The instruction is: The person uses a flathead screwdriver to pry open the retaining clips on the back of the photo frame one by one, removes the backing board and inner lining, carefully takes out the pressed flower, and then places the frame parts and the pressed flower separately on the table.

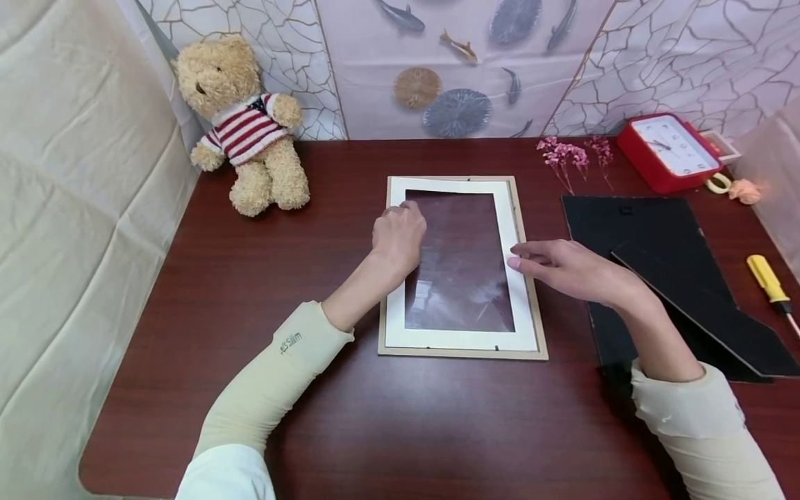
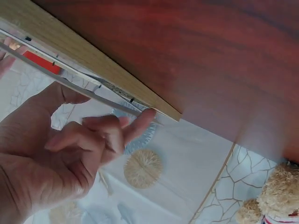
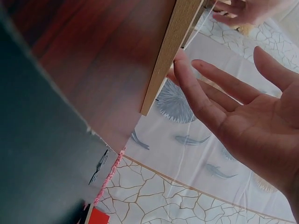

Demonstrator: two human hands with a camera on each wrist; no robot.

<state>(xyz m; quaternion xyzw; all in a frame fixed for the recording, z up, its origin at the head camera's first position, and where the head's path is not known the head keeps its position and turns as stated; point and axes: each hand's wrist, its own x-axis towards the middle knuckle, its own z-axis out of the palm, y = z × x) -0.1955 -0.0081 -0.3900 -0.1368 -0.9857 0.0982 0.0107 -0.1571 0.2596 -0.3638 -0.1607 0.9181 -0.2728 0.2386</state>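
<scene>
A wooden picture frame lies on the table with a white mat inside it, around a clear pane. The mat's top edge bows up slightly. My left hand pinches the mat's left strip with curled fingers; in the left wrist view the index fingertip is right at the frame's edge and the mat's strip stands a little above the frame. At the right strip my right hand has its fingers fairly straight, fingertips at the mat and the frame's right side.
Right of the frame lies a black backing board with its stand. A yellow screwdriver, red clock, pink dried flowers and a peach flower-like piece are along the right and back. A teddy bear sits back left.
</scene>
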